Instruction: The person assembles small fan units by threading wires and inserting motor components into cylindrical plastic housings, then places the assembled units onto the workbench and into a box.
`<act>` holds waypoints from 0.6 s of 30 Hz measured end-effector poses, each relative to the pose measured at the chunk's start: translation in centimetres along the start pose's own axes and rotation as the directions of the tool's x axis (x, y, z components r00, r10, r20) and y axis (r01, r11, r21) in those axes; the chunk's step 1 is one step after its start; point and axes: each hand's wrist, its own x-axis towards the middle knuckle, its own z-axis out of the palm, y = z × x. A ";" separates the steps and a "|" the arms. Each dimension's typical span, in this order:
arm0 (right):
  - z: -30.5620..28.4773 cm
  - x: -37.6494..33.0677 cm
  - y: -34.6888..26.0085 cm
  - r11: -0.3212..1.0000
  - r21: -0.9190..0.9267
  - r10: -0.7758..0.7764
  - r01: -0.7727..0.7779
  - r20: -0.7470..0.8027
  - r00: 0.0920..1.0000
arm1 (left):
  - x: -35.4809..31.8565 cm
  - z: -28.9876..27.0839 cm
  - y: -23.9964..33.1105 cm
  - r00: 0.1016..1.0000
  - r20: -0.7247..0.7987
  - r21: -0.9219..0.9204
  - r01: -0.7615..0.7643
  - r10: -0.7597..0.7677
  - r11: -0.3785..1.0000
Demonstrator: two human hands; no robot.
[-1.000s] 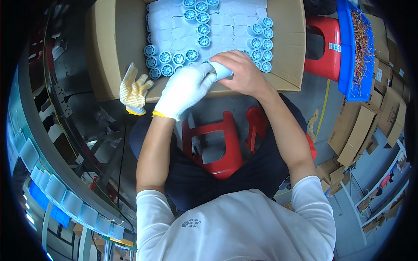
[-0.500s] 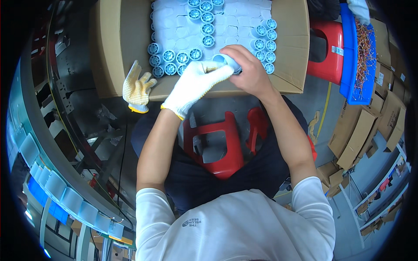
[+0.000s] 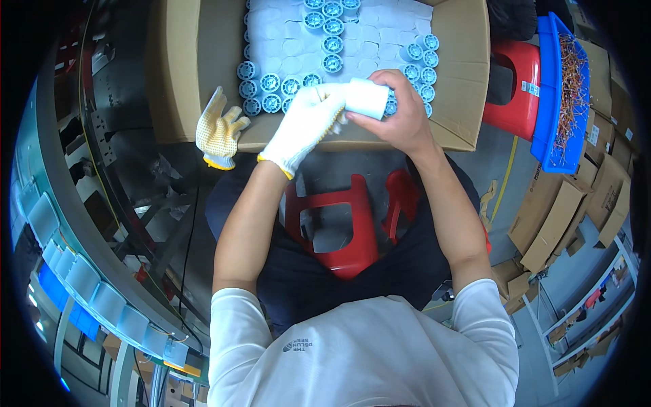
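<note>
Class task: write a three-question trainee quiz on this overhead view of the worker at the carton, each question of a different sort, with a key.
1. True or false: the left hand wears a white glove.
2. The spare glove lies on: A the red stool, B the cardboard carton, C the blue tray.
3. What does the bare right hand hold?

Key: 1 true. 2 B. 3 A white cylinder, touched by both hands.

An open brown carton [image 3: 468,81] stands at the top, filled with pale blue spools. Flat brown cartons [image 3: 553,224] lean at the right. A white label [image 3: 530,88] sits on the red stool [image 3: 519,102].
</note>
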 end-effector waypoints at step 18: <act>-2.8 0.6 -1.2 0.808 0.518 0.193 -0.282 0.220 0.956 | -1.2 2.5 1.5 0.973 0.111 0.304 -0.229 0.205 0.925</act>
